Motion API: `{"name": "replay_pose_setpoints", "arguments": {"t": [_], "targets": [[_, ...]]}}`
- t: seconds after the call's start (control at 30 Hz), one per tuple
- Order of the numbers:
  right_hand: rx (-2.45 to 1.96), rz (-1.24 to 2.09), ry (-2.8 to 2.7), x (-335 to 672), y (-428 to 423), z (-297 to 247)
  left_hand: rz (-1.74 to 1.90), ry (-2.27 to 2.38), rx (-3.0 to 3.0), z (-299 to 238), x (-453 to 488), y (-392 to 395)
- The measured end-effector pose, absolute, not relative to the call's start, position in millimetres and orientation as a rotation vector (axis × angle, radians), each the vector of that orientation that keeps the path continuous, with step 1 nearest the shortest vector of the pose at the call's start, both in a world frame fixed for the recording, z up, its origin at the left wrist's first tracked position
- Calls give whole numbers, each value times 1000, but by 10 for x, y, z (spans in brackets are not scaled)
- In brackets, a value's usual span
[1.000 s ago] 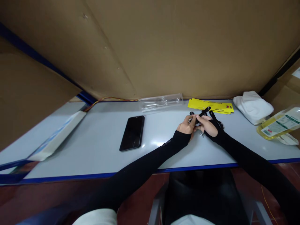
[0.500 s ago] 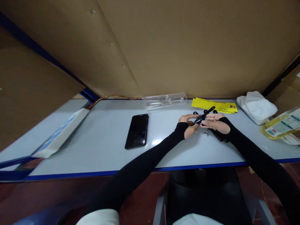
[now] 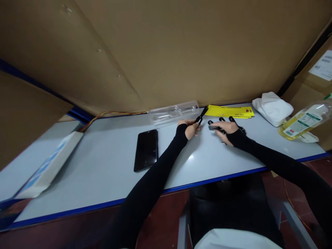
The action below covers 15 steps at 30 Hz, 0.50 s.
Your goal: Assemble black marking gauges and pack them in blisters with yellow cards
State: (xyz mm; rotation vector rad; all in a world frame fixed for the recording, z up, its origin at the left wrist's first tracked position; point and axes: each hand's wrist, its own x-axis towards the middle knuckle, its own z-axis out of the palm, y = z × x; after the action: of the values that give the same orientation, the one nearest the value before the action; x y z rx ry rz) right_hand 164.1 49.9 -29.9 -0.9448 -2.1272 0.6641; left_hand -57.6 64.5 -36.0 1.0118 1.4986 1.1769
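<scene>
Along the table (image 3: 103, 173), the bottle (image 3: 301, 126) at my far right has yellow liquid in its lower part, and the white cloth (image 3: 273, 107) is just beside it. The clear pack (image 3: 173, 112) lies by the back wall, its moulded hollows showing through the plastic, with the yellow cards (image 3: 230, 110) to its right. The phone (image 3: 146, 150) lies to the left of my hands. My left hand (image 3: 190, 129) pinches the black tool (image 3: 202, 116) between thumb and fingers, just off the table, its long end pointing away and to the right. My right hand (image 3: 226, 128), well apart from it, is bent, its fingers partly closed around a small dark piece (image 3: 214, 127); blur hides exactly how they grip. Other black tools (image 3: 232, 119) lie beside that hand, and near the thumb is a bit of metal (image 3: 223, 143).
</scene>
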Motion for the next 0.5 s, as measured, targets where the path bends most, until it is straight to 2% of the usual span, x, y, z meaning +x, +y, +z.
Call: {"name": "replay_pose_setpoints", "arguments": {"t": [0.17, 0.5], "targets": [[-707, 561, -2487, 1549, 451, -458, 1061, 1622, 1025, -389, -633, 647], [-610, 648, -2479, 1580, 612, -624, 700, 2048, 1434, -207, -572, 363]]}}
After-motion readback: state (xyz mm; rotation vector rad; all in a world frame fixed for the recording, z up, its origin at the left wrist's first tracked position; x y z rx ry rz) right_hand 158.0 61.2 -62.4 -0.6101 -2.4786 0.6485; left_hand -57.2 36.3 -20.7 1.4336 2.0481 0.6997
